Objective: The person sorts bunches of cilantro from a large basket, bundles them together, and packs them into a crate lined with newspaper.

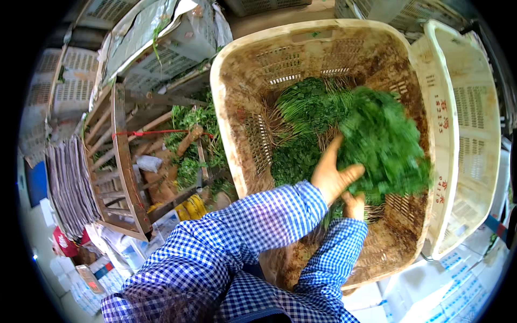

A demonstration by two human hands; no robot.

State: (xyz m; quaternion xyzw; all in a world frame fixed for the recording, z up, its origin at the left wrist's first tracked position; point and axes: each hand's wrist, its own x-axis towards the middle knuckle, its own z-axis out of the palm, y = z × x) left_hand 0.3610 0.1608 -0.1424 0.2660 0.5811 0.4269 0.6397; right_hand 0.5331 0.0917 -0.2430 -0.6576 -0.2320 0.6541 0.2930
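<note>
Fingers (335, 148) of left hand (331, 175) spread against herb bunch (383, 142), right hand (354, 205) gripping its stems, over crate (231, 107)

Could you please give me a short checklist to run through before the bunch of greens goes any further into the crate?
1. Grip on the blurred bunch of dark green leafy herbs: the left hand lies open against it, and the right hand is at its stem end. Ok, though the right fingers are mostly hidden.
2. Bunch over the dirty cream slotted plastic crate: ok.
3. Free floor space in the crate: bare soiled bottom shows near the hands. Ok.
4. Flat green bundles with pale roots already lying inside, apart from the crate rim: ok.
5. Bunch tied or loose: cannot tell, because of motion blur.
</note>
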